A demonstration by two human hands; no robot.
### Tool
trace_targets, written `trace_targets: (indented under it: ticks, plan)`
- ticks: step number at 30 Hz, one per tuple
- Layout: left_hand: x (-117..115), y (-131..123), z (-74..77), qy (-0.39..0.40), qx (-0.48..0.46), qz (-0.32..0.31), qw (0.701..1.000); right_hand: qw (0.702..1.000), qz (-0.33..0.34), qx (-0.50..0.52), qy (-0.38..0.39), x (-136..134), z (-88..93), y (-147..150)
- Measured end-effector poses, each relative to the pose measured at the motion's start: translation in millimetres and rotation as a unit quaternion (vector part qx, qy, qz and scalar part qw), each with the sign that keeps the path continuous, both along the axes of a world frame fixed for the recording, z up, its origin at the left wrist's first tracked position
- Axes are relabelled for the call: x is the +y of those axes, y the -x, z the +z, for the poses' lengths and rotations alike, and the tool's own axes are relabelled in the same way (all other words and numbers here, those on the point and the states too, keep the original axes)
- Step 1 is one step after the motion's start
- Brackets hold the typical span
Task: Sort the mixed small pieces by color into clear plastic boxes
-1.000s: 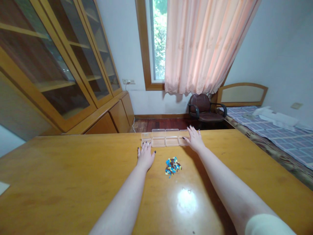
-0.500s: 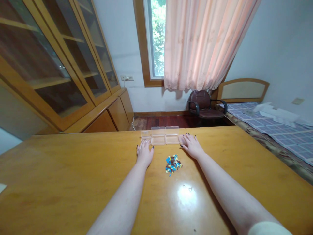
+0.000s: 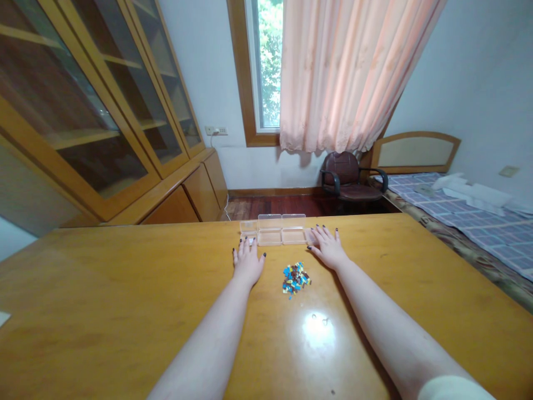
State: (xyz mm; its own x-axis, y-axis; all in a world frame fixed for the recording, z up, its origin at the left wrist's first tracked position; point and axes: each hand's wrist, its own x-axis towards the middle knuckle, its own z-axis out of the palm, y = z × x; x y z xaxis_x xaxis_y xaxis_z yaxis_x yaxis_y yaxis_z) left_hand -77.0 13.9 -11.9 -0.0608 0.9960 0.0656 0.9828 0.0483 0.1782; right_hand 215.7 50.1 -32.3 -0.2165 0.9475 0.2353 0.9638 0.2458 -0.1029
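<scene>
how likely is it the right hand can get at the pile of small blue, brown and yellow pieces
Probably yes: the right hand is at the right end of the clear plastic boxes, and the pile lies nearby on the yellow-brown wooden table, with nothing visible between them.

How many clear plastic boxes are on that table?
4: leftmost box at the left hand, second box and third box between the hands, rightmost box partly covered by the right hand, which may hide more.
</scene>
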Motion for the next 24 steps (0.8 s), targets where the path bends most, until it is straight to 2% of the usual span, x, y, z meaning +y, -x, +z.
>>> trace_targets:
  ticks: [4, 9, 13, 18, 21, 24]
  plan:
    - [0, 0, -1.7, -0.008, 0.01, 0.001, 1.0, 1.0, -0.012, -0.008, -0.021, -2, 1.6, 1]
    - [-1, -2, 1.3, -0.018, 0.006, 0.0, 1.0, 0.993, -0.021, -0.002, -0.115, -9, 9.0, 1]
    - [-2, -3, 4.0, -0.037, 0.006, -0.023, 0.999, 0.982, -0.012, 0.051, -0.181, -18, 16.9, -2]
    - [0, -3, 0.7, -0.021, 0.004, -0.048, 0.999, 0.985, 0.045, 0.075, -0.151, -22, 19.3, 0]
    - [0, -2, 0.1, -0.019, -0.003, -0.051, 0.999, 0.984, 0.045, 0.092, -0.149, -20, 17.4, 2]
    - [-4, -5, 7.8, -0.05, -0.009, -0.058, 0.997, 0.985, 0.047, 0.107, -0.126, -15, 14.7, 3]
